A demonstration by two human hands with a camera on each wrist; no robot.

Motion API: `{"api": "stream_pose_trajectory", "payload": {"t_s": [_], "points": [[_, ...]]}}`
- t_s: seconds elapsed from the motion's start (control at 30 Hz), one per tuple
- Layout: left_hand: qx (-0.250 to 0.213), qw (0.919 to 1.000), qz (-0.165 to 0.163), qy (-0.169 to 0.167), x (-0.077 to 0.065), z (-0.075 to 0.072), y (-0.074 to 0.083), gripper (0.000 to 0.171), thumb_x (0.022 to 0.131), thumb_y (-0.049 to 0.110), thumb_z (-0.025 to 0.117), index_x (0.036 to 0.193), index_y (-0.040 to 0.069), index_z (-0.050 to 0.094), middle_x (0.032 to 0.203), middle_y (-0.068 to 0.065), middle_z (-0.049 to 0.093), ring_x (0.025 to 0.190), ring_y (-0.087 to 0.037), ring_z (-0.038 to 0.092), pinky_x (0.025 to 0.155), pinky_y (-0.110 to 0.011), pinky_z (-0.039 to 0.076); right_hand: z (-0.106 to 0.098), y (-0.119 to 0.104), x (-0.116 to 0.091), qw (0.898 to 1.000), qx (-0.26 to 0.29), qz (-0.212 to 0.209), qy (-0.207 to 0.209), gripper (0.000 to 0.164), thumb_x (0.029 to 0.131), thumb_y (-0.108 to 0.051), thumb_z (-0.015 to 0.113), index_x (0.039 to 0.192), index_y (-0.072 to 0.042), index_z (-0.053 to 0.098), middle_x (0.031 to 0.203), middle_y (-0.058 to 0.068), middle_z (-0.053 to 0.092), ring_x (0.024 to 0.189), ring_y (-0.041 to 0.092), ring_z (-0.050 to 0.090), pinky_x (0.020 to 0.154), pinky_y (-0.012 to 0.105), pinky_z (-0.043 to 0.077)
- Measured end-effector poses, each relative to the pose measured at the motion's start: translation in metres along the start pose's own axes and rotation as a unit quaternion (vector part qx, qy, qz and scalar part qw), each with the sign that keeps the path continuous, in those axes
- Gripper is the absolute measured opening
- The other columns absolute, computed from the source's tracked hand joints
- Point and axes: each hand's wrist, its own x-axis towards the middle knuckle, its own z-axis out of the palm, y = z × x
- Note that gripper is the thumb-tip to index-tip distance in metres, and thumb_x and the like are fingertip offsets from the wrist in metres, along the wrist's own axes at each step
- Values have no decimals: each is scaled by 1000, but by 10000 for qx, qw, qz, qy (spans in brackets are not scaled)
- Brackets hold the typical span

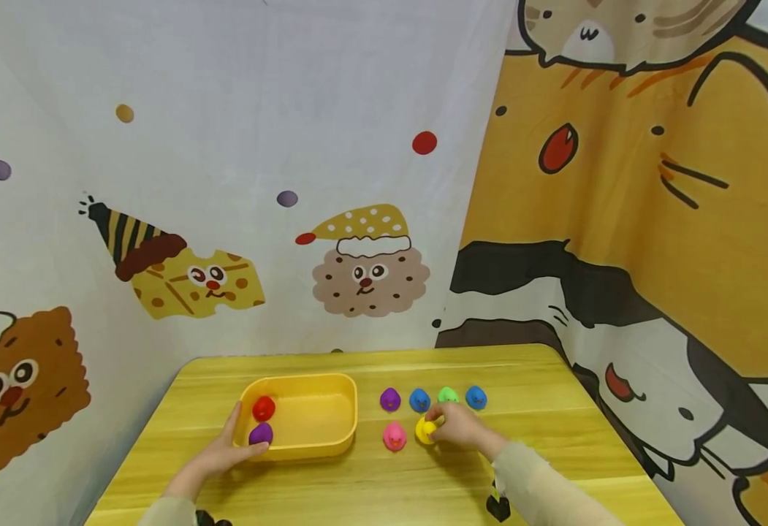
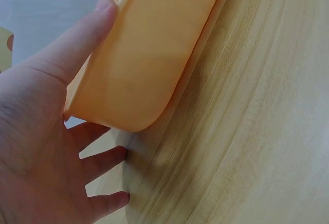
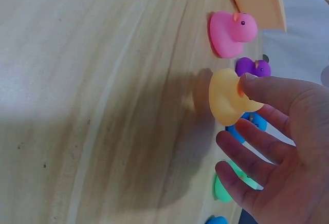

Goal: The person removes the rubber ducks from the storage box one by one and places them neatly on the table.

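In the head view, my left hand [image 1: 222,447] holds the near left corner of a yellow plastic box [image 1: 314,451]. Its thumb lies along the front rim, and the other fingers spread by the left end. Inside the box are a red toy duck [image 1: 264,408] and a purple toy duck [image 1: 261,433]. My right hand [image 1: 461,427] pinches a yellow toy duck [image 3: 226,98] between thumb and index finger; the remaining fingers are spread. Left of that duck sits a pink toy duck [image 1: 394,436].
Behind the right hand stands a row: a purple duck [image 1: 390,399], a blue duck [image 1: 419,400], a partly hidden green duck [image 1: 448,394] and another blue duck [image 1: 476,397]. The wooden table [image 1: 331,493] ends at a cartoon-printed cloth [image 1: 226,146].
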Motion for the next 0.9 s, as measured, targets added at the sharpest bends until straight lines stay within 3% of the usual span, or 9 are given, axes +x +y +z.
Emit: {"api": "stream_pose_trajectory", "payload": {"t_s": [0.37,0.67,0.9], "points": [[101,9999,36,68,2,1,-3,119,85,41,73,150,0,-17,151,-40,-6,134,-61,8,105,-71,15,5,6,-2,9998,-183,-89,-8,23,75,-8,80,95,-6,69,99,4,67,88,21,61,75,35,52],[22,10000,56,41,2,0,-2,118,86,39,73,150,0,-18,150,-40,-7,135,-60,4,105,-71,14,2,2,-2,10000,-46,-68,-18,30,74,-5,80,101,-1,68,101,10,66,95,30,60,82,46,51],[105,9999,23,58,2,0,-3,118,85,42,72,150,0,-17,150,-42,-4,133,-62,10,104,-71,18,-6,-7,9,9999,-60,-60,-64,34,78,-6,78,109,2,68,108,16,65,103,38,60,84,50,52]]}}
